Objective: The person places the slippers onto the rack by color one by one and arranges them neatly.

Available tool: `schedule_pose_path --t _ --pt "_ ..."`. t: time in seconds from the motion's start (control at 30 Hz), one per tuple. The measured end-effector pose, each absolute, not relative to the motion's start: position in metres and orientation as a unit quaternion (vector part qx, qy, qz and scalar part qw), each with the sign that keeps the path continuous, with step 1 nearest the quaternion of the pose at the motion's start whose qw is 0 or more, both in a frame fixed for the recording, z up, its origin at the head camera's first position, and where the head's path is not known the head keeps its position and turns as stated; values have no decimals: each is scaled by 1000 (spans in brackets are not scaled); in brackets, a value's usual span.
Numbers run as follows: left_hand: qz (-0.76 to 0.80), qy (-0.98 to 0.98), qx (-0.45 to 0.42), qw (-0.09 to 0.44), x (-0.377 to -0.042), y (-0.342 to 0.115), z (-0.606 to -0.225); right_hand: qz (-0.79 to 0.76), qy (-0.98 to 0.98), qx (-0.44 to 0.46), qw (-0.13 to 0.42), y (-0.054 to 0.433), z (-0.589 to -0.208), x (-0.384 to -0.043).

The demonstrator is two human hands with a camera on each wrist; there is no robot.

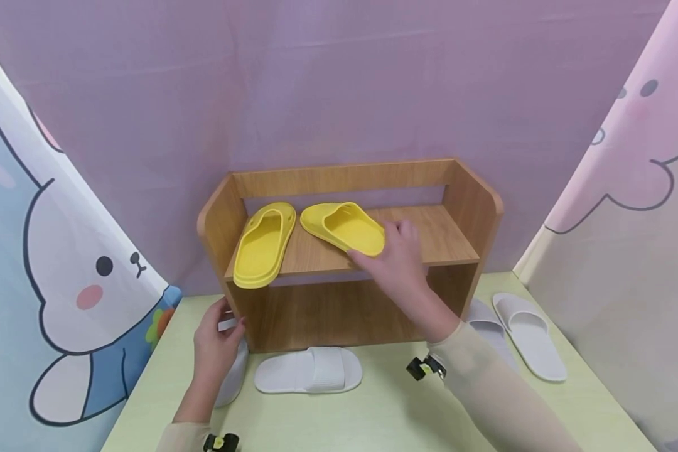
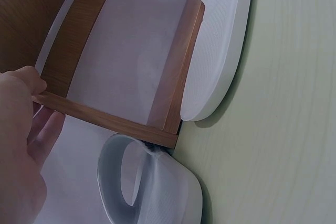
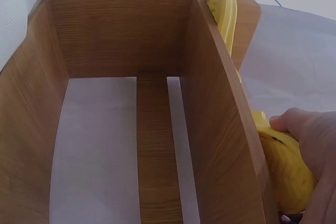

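Gripping yellow clog [image 1: 346, 230], right hand [image 1: 400, 263] outstretched

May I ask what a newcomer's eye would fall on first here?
Probably the bright yellow slipper at the left of the wooden rack's top shelf, with its mate beside it, held by the right grip. Next might come the cartoon rabbit at the head view's left.

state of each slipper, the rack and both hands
Left yellow clog: sole down, upper shelf
Right yellow clog: held at heel, aslant
Shoe rack: upright
Front white slipper: sole down, crosswise
Left white slipper: partly hidden
Inner right white slipper: partly hidden
Outer right white slipper: sole down
Left hand: gripping rack's left side
Right hand: gripping right clog
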State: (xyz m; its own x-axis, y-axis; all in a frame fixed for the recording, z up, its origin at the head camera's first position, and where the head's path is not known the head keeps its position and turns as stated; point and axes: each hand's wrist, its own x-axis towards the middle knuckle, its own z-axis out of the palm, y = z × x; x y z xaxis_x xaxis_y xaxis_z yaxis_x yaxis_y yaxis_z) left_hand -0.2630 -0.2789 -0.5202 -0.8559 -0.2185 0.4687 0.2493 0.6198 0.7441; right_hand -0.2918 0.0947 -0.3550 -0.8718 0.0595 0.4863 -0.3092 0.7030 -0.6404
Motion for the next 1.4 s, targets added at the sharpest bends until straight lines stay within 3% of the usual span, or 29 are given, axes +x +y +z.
schedule_pose_path --t 0.4,0.9,1.4 --pt "-441 -857 -11 266 -265 -278 -520 384 -898 52 209 80 -348 -296" --pt "-435 -862 0 260 -262 -277 -519 354 -919 104 139 80 -348 -277" --pt "-432 -861 -7 268 -264 -278 -522 432 -876 144 157 72 -355 -262"
